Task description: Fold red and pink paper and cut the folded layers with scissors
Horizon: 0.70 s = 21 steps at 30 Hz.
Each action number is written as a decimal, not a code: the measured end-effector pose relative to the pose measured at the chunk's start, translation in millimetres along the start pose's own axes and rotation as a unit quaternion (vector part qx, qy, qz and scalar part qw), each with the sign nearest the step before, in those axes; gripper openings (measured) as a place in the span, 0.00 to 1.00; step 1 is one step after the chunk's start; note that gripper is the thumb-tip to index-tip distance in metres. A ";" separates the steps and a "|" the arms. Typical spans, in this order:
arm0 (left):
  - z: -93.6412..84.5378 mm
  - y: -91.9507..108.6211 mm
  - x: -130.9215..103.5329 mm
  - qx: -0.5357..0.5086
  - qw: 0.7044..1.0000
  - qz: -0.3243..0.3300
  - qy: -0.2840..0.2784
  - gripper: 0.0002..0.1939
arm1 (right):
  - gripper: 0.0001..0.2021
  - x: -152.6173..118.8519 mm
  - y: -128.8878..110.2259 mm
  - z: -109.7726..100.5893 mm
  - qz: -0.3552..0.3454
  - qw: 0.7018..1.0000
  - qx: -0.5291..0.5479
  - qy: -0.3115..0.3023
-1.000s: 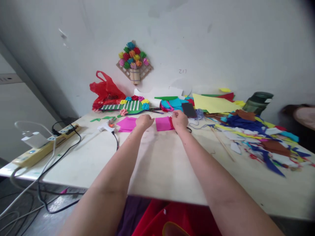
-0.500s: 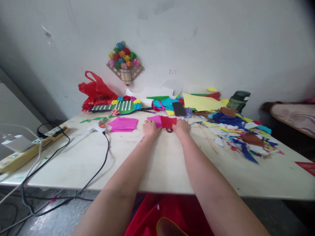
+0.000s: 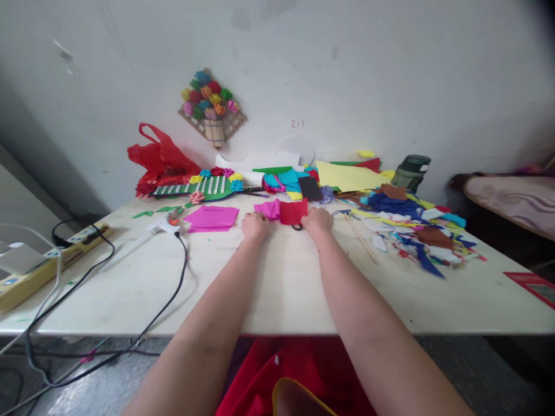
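Observation:
Both hands are over the middle of the table. My left hand (image 3: pixel 255 225) has its fingers curled at the near left edge of a small, creased pink paper piece (image 3: pixel 272 209). My right hand (image 3: pixel 318 221) is closed on the right edge of a red paper piece (image 3: pixel 292 212), its fingertips partly hidden. The red piece meets the pink one, and I cannot tell whether they are joined. A dark ring-shaped loop (image 3: pixel 297 227) shows from under the red piece. Left of my left hand lies a flat stack of pink paper (image 3: pixel 211 218).
A glue gun (image 3: pixel 167 224) with a black cord lies left, near a power strip (image 3: pixel 82 245). Behind are a phone (image 3: pixel 310 188) and a green flower-decorated board (image 3: pixel 208 188). Paper scraps (image 3: pixel 416 231), a stick (image 3: pixel 361 238) and a bottle (image 3: pixel 411 173) are right.
The view has shifted slightly. The red piece stands a little taller between my hands, and the pink piece looks more bunched. My left hand has drawn slightly away from the red piece.

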State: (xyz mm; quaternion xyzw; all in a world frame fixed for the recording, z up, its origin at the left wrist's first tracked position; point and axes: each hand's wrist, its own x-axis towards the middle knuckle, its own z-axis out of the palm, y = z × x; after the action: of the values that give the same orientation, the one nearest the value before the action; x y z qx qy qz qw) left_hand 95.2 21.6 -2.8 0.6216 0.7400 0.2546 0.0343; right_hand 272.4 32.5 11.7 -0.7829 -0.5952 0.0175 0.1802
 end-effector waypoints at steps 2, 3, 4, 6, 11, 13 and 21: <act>-1.3 -0.2 0.4 -0.024 0.999 -0.035 -0.001 0.16 | 0.19 -0.1 0.4 -0.1 0.006 1.000 0.003 0.001; -2.4 -0.3 0.3 -0.036 0.998 -0.045 -0.001 0.16 | 0.19 -0.1 0.6 0.1 0.007 1.000 0.005 0.003; -3.7 -0.3 0.0 -0.048 0.998 -0.052 0.000 0.16 | 0.19 -0.1 1.0 0.4 0.007 1.000 0.009 0.005; -6.5 -0.3 -1.1 -0.071 0.996 -0.055 0.003 0.15 | 0.18 -0.1 1.7 1.2 0.001 1.000 0.018 0.012; -11.3 -3.3 -1.2 -0.115 0.991 -0.062 0.025 0.14 | 0.14 -0.9 1.5 0.2 -0.001 0.996 0.057 0.070; -11.7 -5.8 0.3 -0.125 0.989 -0.074 0.035 0.14 | 0.14 -1.0 0.1 -0.4 0.018 0.989 0.111 0.094; -12.0 -9.5 1.0 -0.126 0.989 -0.069 0.044 0.13 | 0.09 11.8 -9.2 11.5 0.017 0.876 0.471 0.102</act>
State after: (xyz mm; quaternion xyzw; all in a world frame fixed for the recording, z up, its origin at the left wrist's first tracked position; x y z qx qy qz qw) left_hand 82.0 17.6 3.9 0.5479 0.7439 0.3702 0.0969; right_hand 264.5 48.6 5.9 -0.6128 -0.4814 0.2189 0.5872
